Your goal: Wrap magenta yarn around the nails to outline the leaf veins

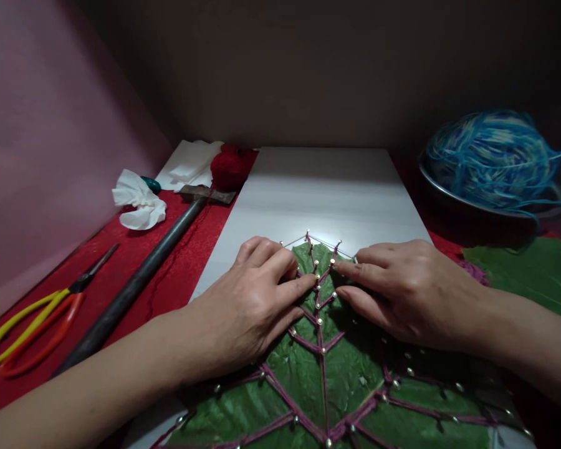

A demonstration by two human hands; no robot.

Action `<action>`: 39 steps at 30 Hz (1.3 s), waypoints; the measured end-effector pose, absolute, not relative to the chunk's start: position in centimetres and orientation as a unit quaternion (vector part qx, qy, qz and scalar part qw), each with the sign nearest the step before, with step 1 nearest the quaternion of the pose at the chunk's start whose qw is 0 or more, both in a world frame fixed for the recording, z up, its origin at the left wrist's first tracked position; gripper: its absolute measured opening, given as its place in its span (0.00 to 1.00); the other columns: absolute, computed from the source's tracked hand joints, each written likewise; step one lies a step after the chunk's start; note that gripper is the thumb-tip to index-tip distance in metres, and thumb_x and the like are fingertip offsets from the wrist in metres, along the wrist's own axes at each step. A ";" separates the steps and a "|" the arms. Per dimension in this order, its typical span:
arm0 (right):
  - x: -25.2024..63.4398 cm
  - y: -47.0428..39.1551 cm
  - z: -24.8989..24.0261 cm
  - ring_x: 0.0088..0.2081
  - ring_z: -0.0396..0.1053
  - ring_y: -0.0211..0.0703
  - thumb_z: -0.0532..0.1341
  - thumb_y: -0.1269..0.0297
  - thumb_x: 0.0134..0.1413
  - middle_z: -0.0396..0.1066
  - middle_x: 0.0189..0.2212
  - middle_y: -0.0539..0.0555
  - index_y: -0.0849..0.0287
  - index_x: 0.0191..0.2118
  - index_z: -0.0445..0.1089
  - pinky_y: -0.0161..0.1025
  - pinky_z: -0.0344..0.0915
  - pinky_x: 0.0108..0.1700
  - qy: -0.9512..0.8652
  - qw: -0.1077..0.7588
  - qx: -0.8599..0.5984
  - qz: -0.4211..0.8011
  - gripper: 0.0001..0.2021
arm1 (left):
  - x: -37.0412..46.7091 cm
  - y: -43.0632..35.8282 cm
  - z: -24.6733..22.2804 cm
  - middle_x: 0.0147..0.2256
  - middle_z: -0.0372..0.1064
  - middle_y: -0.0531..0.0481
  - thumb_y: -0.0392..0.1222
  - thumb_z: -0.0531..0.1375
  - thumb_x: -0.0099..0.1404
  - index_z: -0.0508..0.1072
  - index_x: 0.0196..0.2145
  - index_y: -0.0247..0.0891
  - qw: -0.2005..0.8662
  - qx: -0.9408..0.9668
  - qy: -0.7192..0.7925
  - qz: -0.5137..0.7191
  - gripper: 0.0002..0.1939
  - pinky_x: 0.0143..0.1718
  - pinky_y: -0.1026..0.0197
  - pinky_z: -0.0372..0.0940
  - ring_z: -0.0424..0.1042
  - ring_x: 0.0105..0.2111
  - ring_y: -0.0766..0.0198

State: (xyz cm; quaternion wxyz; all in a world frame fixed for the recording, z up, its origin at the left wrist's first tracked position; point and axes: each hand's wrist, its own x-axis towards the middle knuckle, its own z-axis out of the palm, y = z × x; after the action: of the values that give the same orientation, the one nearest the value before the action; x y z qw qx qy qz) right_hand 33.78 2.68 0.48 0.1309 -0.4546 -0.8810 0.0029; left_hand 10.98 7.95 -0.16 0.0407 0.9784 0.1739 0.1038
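A green leaf lies over a white board, studded with metal nails and laced with purple thread in a branching vein pattern. My left hand rests on the leaf's upper left. Its outer fingers are bent, and one fingertip touches a nail on the middle line. On the upper right side is my right hand, its finger and thumb apart beside two nails, with nothing visibly gripped. A thin dark thread runs around the top nail. The undersides of both hands are hidden.
Scissors and a hammer lie on the red cloth at left. Behind them are crumpled white tissue and a red yarn ball. At right, blue yarn fills a metal bowl, near another leaf.
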 end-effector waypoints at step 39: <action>35.3 5.2 1.8 0.19 0.60 0.32 0.57 0.69 0.47 0.67 0.17 0.47 0.57 0.25 0.73 0.33 0.53 0.23 -0.753 0.193 -0.596 0.202 0.07 | 13.6 7.9 0.7 0.43 0.59 0.43 0.54 0.52 0.66 0.72 0.45 0.38 0.028 0.973 0.209 0.091 0.20 0.49 0.45 0.58 0.53 0.46 0.52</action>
State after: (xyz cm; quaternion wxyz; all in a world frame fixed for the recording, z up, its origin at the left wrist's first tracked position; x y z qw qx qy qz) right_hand 35.27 5.24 1.76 0.1928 -0.5962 -0.7527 0.2019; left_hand 13.56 7.93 0.71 0.0280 0.9732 0.2091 0.0911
